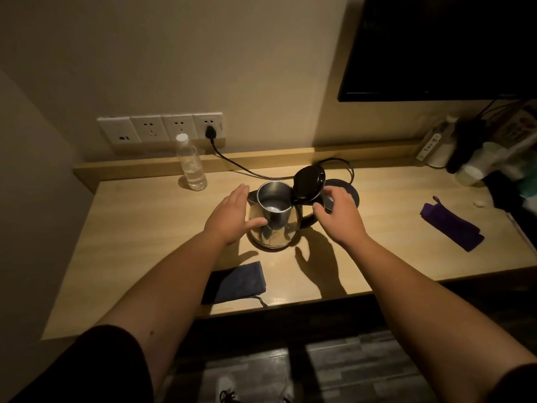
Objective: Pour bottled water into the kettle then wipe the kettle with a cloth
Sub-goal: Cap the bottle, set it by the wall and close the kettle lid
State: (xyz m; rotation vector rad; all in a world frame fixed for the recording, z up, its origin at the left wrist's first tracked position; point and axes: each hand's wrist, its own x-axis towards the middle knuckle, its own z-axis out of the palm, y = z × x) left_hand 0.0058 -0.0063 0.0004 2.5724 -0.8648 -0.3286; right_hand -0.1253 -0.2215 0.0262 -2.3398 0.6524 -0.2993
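A steel kettle [274, 225] stands in the middle of the wooden desk [145, 225] with its black lid [309, 184] swung up and its inside visible. My left hand [232, 218] rests against the kettle's left side, fingers spread and thumb on the body. My right hand [340, 218] hovers by the black handle on the right, fingers apart, holding nothing. A clear water bottle [191, 164] with a white cap stands upright at the back left. A dark blue cloth [238, 282] lies near the front edge. A purple cloth [452, 225] lies to the right.
The kettle's black base [353, 194] sits behind my right hand, its cord running to a wall socket strip [162, 128]. A dark screen [441, 45] hangs at the upper right. Bottles, cups and a power strip crowd the far right corner [470, 158].
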